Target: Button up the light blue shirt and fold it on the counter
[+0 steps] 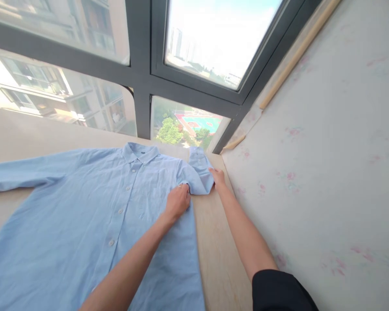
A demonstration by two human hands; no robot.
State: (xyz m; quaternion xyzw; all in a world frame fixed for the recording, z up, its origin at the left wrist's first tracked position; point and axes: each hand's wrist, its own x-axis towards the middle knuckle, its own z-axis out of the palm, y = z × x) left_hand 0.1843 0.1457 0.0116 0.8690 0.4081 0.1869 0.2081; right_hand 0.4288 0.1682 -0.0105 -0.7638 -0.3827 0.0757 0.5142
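Observation:
A light blue button-up shirt (94, 216) lies face up on a pale wooden surface (218, 255), collar toward the window. Its one sleeve stretches out to the left. The other sleeve (199, 172) is bunched and folded near the right wall. My left hand (177, 201) rests on the shirt at the armpit seam, fingers curled and pinching the cloth. My right hand (218, 178) touches the outer edge of the folded sleeve, its fingers closed on the fabric.
A dark-framed window (142, 82) runs along the far edge of the surface, with buildings and a sports court far below. A wall with pale floral paper (327, 164) stands close on the right.

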